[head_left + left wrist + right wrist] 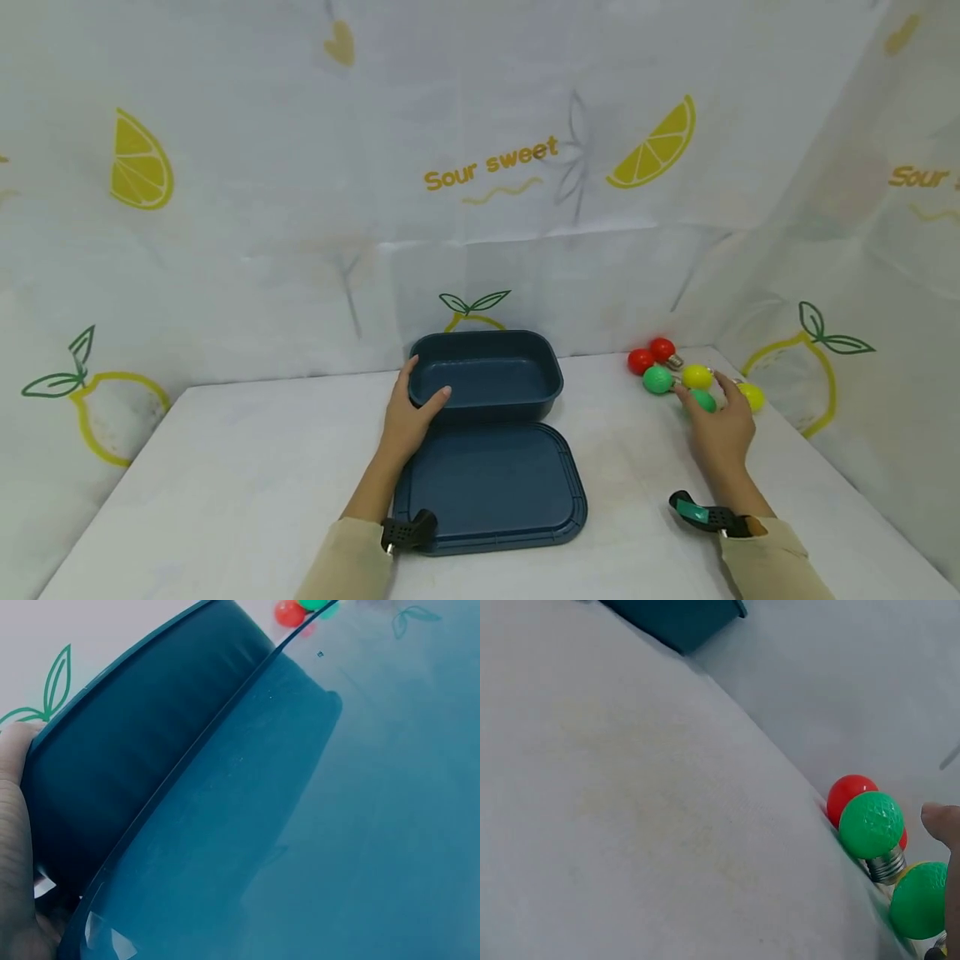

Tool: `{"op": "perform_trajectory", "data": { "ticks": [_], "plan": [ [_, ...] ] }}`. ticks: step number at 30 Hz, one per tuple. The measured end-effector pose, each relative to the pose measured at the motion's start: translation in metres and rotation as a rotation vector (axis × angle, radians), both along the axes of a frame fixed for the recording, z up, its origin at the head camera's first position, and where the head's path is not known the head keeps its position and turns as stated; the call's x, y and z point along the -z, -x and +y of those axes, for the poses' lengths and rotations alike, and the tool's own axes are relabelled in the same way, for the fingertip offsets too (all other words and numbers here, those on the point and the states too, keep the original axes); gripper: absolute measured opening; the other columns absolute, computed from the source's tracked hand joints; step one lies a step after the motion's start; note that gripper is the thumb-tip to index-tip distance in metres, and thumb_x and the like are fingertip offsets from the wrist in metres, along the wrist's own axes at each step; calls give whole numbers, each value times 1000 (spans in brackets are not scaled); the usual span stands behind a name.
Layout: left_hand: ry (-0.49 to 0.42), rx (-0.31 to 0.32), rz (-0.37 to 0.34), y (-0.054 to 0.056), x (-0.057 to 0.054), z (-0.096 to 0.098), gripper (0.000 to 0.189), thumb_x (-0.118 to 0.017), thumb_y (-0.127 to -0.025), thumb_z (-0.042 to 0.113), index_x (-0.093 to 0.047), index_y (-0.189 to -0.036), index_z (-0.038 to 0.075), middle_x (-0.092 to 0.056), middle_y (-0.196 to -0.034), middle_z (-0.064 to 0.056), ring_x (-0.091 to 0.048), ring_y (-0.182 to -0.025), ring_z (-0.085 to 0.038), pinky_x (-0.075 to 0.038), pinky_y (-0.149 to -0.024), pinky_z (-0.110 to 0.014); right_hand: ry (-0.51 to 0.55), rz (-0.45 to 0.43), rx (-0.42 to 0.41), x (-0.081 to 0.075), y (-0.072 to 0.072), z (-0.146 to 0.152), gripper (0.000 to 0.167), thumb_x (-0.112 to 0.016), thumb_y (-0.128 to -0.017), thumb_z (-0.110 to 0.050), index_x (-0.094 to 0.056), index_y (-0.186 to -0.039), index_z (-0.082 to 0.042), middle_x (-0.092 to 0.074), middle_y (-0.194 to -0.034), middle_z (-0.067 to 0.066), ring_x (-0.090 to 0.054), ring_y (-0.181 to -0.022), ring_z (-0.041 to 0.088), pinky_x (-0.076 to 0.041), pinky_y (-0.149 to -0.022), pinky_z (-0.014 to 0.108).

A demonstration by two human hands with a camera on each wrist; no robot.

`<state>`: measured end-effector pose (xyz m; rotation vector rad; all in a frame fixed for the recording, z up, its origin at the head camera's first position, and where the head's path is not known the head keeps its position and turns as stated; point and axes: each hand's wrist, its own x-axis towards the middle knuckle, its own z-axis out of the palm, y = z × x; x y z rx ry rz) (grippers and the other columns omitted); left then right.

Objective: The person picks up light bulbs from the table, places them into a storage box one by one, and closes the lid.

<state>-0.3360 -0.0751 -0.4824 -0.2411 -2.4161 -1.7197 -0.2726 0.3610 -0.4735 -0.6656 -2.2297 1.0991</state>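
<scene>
My left hand holds the left end of a dark blue rectangular box, the thumb over the front rim and the fingers at the left side. In the left wrist view the same box fills the upper left. Its flat blue lid lies just in front. At the right, my right hand is spread around a green light bulb; whether it touches the bulb is unclear. Beside it lie another green bulb, two red bulbs and two yellow bulbs. The right wrist view shows a screw base.
A white table carries everything. White cloth with lemon prints hangs behind and at the right, close to the box and bulbs. A strapped wrist device sits on the left wrist, another on the right.
</scene>
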Motion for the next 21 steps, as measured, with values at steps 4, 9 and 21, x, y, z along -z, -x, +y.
{"op": "perform_trajectory", "data": {
  "ticks": [4,9,21],
  "plan": [
    [12,-3,10,1,-1,-1,86,-69,-91,46,-25,-161,23,-26,-167,-12,-27,-154,-37,-27,-119,-66,49,-63,16,-1,3,1,64,-58,-101,-40,-42,-153,-6,-37,-159,26,-32,-147,46,-27,-120,64],
    [14,-10,26,2,0,-2,85,-70,-91,46,-27,-161,22,-27,-167,-13,-27,-154,-39,-27,-119,-67,-10,-145,-13,3,3,-1,54,-54,-104,-30,-47,-148,0,-43,-153,30,-38,-141,48,-32,-117,64],
    [1,-12,33,1,1,0,85,-70,-92,47,-27,-160,22,-28,-167,-14,-27,-153,-40,-28,-118,-67,-121,-177,-38,1,4,-3,44,-56,-102,-23,-53,-134,7,-52,-137,32,-46,-122,47,-37,-108,65]
  ]
}}
